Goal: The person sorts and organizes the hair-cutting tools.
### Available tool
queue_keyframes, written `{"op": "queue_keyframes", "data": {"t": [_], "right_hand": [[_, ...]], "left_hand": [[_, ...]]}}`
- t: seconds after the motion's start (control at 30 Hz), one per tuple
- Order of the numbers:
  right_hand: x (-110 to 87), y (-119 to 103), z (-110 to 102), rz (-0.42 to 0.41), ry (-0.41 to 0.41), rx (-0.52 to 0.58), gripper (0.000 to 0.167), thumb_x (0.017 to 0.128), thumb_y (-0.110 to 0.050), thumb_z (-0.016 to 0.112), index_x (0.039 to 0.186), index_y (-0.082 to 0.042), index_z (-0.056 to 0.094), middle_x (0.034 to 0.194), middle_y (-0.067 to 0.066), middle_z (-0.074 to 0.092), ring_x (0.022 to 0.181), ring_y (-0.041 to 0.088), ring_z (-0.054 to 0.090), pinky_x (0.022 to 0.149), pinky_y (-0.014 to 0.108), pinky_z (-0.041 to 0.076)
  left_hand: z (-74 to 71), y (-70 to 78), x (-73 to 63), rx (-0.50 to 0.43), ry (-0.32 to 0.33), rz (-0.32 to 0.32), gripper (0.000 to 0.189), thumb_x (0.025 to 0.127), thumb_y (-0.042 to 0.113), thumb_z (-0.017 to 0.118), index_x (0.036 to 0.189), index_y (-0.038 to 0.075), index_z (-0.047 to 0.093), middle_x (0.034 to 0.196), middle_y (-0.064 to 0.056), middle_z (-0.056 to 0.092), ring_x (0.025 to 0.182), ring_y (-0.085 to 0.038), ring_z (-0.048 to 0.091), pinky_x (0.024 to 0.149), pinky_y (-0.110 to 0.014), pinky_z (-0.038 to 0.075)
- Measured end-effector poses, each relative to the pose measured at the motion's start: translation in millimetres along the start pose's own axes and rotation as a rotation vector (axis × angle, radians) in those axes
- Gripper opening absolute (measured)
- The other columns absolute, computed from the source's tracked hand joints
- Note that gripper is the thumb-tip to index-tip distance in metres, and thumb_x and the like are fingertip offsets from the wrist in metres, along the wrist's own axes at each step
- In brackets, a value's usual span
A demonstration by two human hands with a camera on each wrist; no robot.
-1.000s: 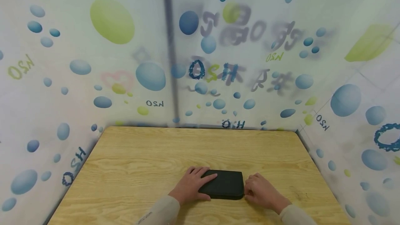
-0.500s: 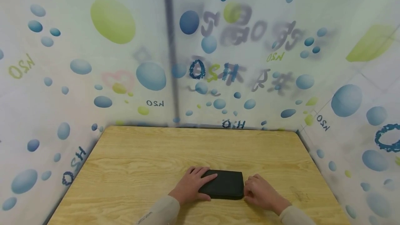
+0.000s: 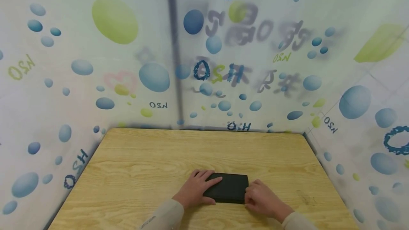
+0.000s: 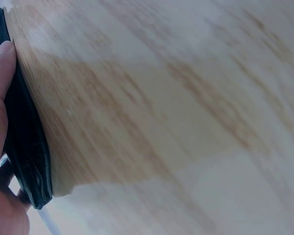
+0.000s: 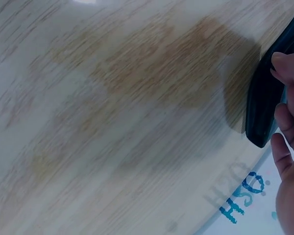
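A flat black zip case [image 3: 230,189] lies on the table near the front. My left hand [image 3: 195,189] holds its left end, with the index finger along the top and the thumb against the near side. In the left wrist view, zipper teeth run along the side of the case [image 4: 29,132] below the thumb. My right hand [image 3: 262,198] has curled fingers at the right end, thumb and index pinched together at the zipped edge. The right wrist view shows this thumb and index right against the case [image 5: 260,110]; what lies between them is hidden.
The case lies on a light wood-grain table [image 3: 153,159] with rounded far corners. Pale curtain-like walls [image 3: 127,59] printed with blue and green bubbles and mirrored lettering stand at the back and both sides.
My right hand has shifted slightly left and nearer the front, now overlapping the case's front right corner. The left hand and the case have stayed in place.
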State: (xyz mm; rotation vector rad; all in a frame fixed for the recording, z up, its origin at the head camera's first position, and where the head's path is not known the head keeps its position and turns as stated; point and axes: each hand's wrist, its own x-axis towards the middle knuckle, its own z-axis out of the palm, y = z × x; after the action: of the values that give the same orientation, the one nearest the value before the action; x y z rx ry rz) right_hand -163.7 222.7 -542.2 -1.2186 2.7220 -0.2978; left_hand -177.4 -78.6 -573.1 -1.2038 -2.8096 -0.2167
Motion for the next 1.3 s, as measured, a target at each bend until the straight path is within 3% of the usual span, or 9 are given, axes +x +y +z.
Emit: {"op": "queue_keyframes", "data": {"t": [0.37,0.6,1.1,1.3], "right_hand": [[9.6,-13,0,0.009,-0.023,-0.022,0.018,0.084,-0.029,0.074,0.069,-0.029,0.065,0.063,-0.021,0.042,0.065,-0.002,0.036,0.073,0.024,0.032],[16.0,-18,5,-0.016,-0.004,-0.033,0.018,0.083,-0.029,0.075,0.068,-0.029,0.064,0.063,-0.021,0.043,0.065,-0.002,0.038,0.076,0.027,0.034],[25.4,-26,7,-0.010,0.006,-0.040,0.019,0.084,-0.029,0.073,0.068,-0.030,0.063,0.063,-0.022,0.043,0.066,-0.002,0.039,0.077,0.027,0.033],[34.0,-33,8,-0.044,0.035,-0.054,0.020,0.083,-0.029,0.074,0.067,-0.030,0.062,0.063,-0.022,0.042,0.065,-0.003,0.038,0.077,0.026,0.035]], "left_hand": [[-4.1,0.6,0.8,-0.002,-0.025,-0.011,0.080,0.083,0.070,0.056,0.151,0.037,0.033,0.150,-0.003,0.044,0.131,-0.022,0.047,0.106,-0.045,0.039],[-3.9,1.8,0.2,-0.012,-0.048,-0.020,0.080,0.083,0.070,0.055,0.151,0.037,0.032,0.151,-0.003,0.042,0.131,-0.022,0.046,0.107,-0.045,0.038],[0.7,0.8,-0.3,-0.013,0.004,-0.008,0.079,0.083,0.070,0.056,0.151,0.036,0.033,0.151,-0.004,0.044,0.131,-0.022,0.047,0.105,-0.045,0.039],[-3.0,1.2,0.0,-0.024,-0.012,-0.014,0.079,0.084,0.068,0.057,0.151,0.034,0.035,0.151,-0.005,0.043,0.132,-0.023,0.046,0.106,-0.046,0.039]]}}
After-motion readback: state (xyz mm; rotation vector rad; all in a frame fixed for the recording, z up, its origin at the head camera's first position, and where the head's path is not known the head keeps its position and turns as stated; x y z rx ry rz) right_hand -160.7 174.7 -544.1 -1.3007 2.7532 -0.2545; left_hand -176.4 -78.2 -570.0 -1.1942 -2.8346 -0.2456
